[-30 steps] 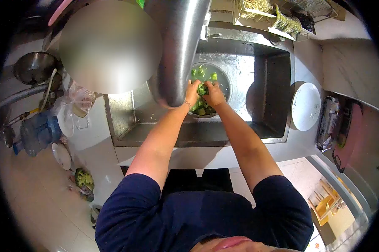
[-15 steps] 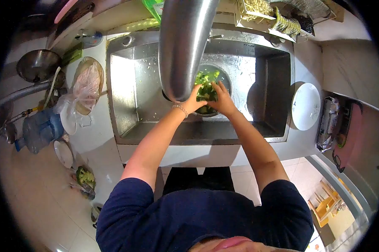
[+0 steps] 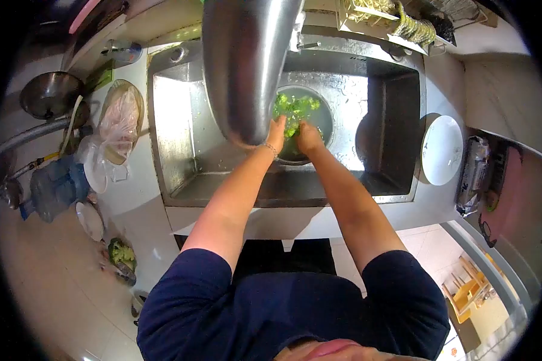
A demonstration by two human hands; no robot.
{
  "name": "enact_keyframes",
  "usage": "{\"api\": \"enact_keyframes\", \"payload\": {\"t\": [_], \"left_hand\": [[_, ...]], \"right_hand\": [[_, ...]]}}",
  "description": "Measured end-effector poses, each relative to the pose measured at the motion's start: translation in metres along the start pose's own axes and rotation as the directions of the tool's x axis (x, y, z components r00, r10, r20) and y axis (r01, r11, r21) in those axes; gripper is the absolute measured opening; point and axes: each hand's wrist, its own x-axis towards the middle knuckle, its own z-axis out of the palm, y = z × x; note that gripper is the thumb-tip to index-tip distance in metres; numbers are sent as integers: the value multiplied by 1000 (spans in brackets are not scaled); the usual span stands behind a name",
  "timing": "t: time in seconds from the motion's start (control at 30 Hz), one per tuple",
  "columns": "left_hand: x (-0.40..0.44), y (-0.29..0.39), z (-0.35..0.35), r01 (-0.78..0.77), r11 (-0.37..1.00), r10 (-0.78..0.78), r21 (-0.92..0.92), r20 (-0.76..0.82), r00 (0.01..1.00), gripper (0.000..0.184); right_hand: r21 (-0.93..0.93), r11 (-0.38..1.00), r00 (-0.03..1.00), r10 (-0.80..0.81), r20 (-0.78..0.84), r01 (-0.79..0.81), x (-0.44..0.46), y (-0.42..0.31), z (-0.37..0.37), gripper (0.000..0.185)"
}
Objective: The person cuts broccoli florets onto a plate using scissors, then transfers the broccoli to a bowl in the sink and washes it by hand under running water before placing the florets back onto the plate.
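Observation:
Bright green broccoli pieces (image 3: 307,103) float in water in a round metal bowl (image 3: 330,120) standing in the sink. My left hand (image 3: 275,133) reaches into the bowl's near left side, partly behind the large metal faucet (image 3: 247,72). Opposite it, my right hand (image 3: 309,138) dips in at the near side with its fingers curled inward. Some broccoli lies between the two hands, against the fingers. The fingertips are hidden by water and broccoli.
The steel sink (image 3: 180,126) surrounds the bowl. To the right is a white plate (image 3: 442,150). On the left counter are a bagged pink item (image 3: 120,123), a white dish (image 3: 90,221) and more broccoli (image 3: 122,253). A blue water jug (image 3: 57,186) stands beyond.
Both hands have gone from spread over the broccoli to lower and more closed in the bowl. The broccoli now looks more spread out toward the far side. The view has shifted slightly.

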Motion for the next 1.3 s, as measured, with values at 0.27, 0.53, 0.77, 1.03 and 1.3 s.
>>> {"api": "enact_keyframes", "payload": {"t": [0.27,0.53,0.77,1.03,1.3], "left_hand": [[-21,39,-43,22,994,-23,102,10,1000,38],[-19,51,-59,-226,912,310,343,-212,927,72],[7,31,-31,-138,947,125,290,63,990,60],[20,8,-10,-42,984,68,173,-143,987,27],[-12,21,-33,-230,973,225,-14,-172,959,41]], "right_hand": [[187,981,996,-33,-78,47,-22,-11,-36,46],[18,928,885,-349,-308,372,-35,-17,-69,74],[-22,995,995,-96,-2,96,-1,-16,-41,69],[164,965,976,-188,-106,204,19,-3,-18,48],[326,861,911,-311,-269,390,-14,-1,-43,55]]}}
